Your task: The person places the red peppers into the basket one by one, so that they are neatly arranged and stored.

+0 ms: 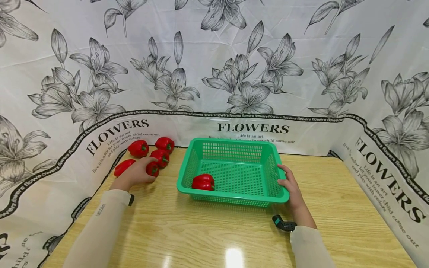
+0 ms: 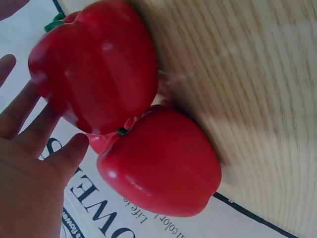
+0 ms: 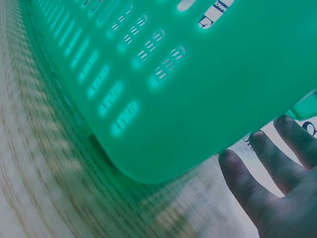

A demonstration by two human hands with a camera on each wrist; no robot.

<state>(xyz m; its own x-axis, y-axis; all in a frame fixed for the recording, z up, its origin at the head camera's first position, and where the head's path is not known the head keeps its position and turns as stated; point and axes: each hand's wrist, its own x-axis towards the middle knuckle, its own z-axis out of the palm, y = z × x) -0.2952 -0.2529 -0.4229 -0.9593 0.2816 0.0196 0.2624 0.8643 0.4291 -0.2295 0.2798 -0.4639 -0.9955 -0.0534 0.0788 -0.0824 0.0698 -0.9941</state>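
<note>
In the head view, my left hand (image 1: 139, 173) reaches over several red bell peppers at the table's left. Its fingers come down beside the nearest bell pepper (image 1: 152, 169). The left wrist view has loosely spread fingers (image 2: 37, 126) right at the side of a bell pepper (image 2: 94, 64), with another bell pepper (image 2: 163, 163) lying against it. At the right end of a green plastic basket (image 1: 231, 197), my right hand (image 1: 292, 191) grips the rim, thumb and fingertips over it. One bell pepper (image 1: 203, 182) lies inside, in the basket's front left corner.
More bell peppers lie around the left hand: one (image 1: 124, 167) left of it, and others (image 1: 138, 149) behind it. A flower-printed cloth (image 1: 248, 128) encloses the wooden table (image 1: 214, 230) at the back and sides. The basket stands near the back edge.
</note>
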